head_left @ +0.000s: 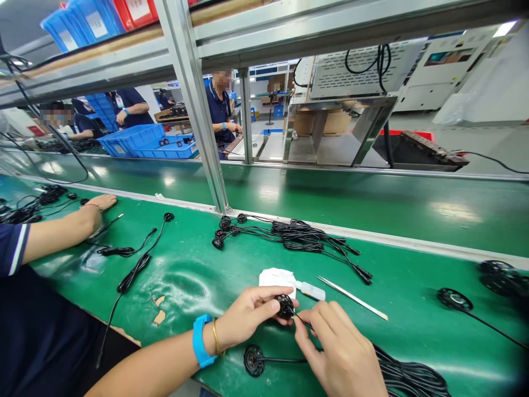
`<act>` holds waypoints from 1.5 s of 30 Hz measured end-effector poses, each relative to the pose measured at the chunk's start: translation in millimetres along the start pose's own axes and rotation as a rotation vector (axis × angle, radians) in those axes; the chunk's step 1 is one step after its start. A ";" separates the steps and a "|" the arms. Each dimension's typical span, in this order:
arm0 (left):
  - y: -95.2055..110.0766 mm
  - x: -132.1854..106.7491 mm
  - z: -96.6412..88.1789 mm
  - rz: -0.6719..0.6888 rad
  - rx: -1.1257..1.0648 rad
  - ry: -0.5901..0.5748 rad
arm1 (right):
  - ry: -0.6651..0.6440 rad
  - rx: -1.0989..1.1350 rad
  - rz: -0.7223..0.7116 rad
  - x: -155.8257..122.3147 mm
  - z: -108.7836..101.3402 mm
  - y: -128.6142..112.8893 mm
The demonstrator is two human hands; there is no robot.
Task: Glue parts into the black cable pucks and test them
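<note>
Between the thumb and fingers of my left hand (252, 311) is a small round black cable head (284, 305). My right hand (336, 344) pinches the black cable (305, 321) close to where it enters that head. Just beyond my left fingers lie a crumpled white tissue (275, 277) and a small clear bottle (313, 290). A pair of metal tweezers (353, 298) rests beyond my right hand. Below my hands, another round black head (253, 360) lies flat on the green mat, its cable running under my right hand toward a coiled bundle (407, 372).
Several bundled black cables (297, 234) lie by the metal post (202, 110). More round heads (454, 299) are at the right. A co-worker's arm (61, 234) reaches over cables at the left. A raised green strip (330, 201) runs behind; blue bins (132, 140) stand beyond.
</note>
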State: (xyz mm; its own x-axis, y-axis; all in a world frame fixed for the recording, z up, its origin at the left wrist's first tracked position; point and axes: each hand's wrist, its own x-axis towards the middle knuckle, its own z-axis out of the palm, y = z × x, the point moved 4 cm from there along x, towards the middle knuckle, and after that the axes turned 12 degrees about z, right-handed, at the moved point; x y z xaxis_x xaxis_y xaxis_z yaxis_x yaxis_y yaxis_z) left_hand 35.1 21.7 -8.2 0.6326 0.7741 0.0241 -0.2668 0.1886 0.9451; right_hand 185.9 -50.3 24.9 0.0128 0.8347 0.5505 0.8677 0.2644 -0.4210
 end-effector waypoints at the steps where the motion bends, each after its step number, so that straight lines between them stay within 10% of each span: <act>1: 0.8 0.1 -0.1 0.011 0.032 0.010 | 0.005 0.000 0.002 -0.5 1.0 0.1; 45: 3.1 0.4 -3.7 0.026 0.037 0.059 | -0.054 0.104 0.007 2.7 7.1 3.0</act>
State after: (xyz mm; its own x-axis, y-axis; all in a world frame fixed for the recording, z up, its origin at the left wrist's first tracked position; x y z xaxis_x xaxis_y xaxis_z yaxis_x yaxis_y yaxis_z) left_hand 31.9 24.8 -6.5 0.5816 0.8129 0.0309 -0.2551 0.1462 0.9558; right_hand 185.0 -43.8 20.0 -0.0107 0.8605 0.5093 0.8112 0.3053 -0.4988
